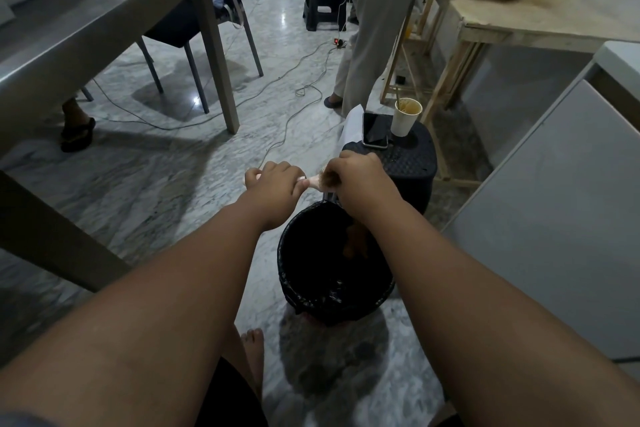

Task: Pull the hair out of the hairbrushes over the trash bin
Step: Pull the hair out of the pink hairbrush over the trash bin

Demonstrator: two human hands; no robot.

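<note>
My left hand (277, 180) grips the handle of a pale pink hairbrush (313, 181), held level just beyond the far rim of the trash bin (287, 274). My right hand (356, 177) is closed over the brush head, pinching a tuft of brown hair (329, 178). The bin is round, lined with a black bag, and stands on the marble floor below my forearms. Something brownish lies inside it, under my right wrist. Most of the brush head is hidden by my right hand.
A black stool (412, 163) right behind the bin carries a phone (374, 130) and a paper cup (405, 116). A grey table (104, 21) stands left, a white cabinet (554, 218) right. A person (374, 28) stands ahead by a wooden table (512, 17). Cables (277, 80) cross the floor.
</note>
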